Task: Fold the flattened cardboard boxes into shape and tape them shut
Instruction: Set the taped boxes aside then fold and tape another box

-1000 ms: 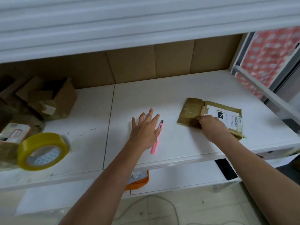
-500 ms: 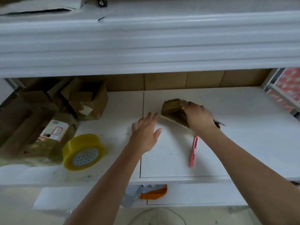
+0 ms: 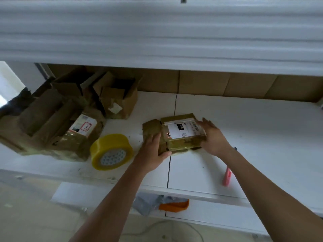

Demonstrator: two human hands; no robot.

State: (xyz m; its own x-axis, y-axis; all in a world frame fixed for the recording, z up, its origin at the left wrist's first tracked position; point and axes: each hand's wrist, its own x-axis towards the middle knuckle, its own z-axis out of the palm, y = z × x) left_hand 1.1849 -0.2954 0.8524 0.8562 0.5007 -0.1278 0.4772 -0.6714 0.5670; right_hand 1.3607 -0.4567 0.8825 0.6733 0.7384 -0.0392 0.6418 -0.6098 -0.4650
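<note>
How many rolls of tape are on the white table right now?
1: a yellow tape roll stands on the white table, left of the left hand, in front of the pile of cardboard boxes. The pile might hide others.

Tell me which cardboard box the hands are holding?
The small flattened brown cardboard box with the white label, held between the left hand and right hand. The other brown boxes sit untouched, piled at the shelf's left end.
</note>
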